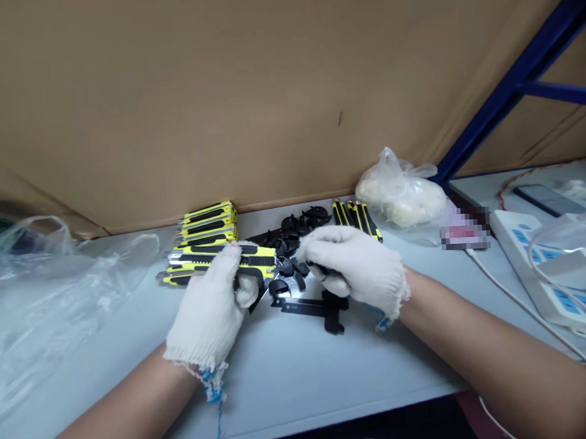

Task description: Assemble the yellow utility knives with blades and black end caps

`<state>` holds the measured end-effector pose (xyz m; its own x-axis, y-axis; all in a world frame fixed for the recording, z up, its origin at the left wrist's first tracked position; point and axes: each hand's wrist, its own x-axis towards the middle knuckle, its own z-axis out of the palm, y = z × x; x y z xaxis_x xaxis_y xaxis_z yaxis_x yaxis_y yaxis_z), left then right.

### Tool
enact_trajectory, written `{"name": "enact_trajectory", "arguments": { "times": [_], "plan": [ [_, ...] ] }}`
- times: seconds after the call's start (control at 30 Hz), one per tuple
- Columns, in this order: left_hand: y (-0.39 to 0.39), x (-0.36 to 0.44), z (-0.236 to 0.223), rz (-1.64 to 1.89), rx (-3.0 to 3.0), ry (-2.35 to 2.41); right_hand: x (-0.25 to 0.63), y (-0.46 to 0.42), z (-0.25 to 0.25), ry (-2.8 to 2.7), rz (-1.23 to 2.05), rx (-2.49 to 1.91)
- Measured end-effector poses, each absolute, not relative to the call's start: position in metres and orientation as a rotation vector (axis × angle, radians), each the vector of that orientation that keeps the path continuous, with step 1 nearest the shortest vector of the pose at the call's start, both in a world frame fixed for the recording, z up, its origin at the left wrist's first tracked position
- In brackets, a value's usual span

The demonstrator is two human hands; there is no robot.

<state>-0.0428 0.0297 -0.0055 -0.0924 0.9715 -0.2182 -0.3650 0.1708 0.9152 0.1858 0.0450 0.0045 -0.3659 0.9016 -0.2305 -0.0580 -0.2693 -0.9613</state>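
Observation:
Both my hands wear white knit gloves. My left hand (208, 309) grips a yellow-and-black utility knife (258, 260) near its end, with a curved black piece showing under the fingers. My right hand (352, 269) is closed around a small black plastic part (320, 268), mostly hidden by the glove. Between the hands lies a heap of black plastic parts (291, 236). A longer black flat piece (307, 307) sits just below them. Stacked yellow utility knives (208, 224) lie behind my left hand, and several more (356, 219) lie behind my right hand.
A crumpled clear plastic bag (46, 291) lies at the table's left. A bag of white material (400, 193) stands at the back right. Further right are a white power strip (535, 252), its cable and a phone (547, 199). Cardboard lines the back, beside a blue metal shelf frame (526, 83).

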Motion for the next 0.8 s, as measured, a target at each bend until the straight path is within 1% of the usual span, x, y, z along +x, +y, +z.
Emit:
{"name": "enact_trajectory", "arguments": {
  "times": [0.1, 0.17, 0.23, 0.4, 0.6, 0.7, 0.8],
  "plan": [
    [0.028, -0.039, -0.007, 1.359, 0.649, 1.043, 0.180, 0.040, 0.002, -0.986, 1.892, -0.899],
    [0.028, -0.037, -0.008, 1.369, 0.630, 1.006, 0.177, 0.038, 0.000, -0.936, 1.973, -0.822],
    [0.027, -0.036, -0.009, 1.372, 0.628, 0.992, 0.175, 0.038, -0.003, -0.938, 1.985, -0.809],
    [0.022, -0.034, -0.006, 1.338, 0.721, 1.029, 0.170, 0.033, -0.006, -1.084, 1.942, -0.853],
    [0.013, -0.030, -0.006, 1.314, 0.867, 1.157, 0.163, 0.025, -0.002, -1.206, 1.746, -0.998],
    [0.010, -0.028, -0.007, 1.383, 0.910, 1.208, 0.158, 0.022, -0.002, -1.147, 1.665, -1.008],
    [0.009, -0.029, -0.007, 1.470, 0.914, 1.122, 0.155, 0.021, -0.003, -1.106, 1.690, -1.014]
  ]
}}
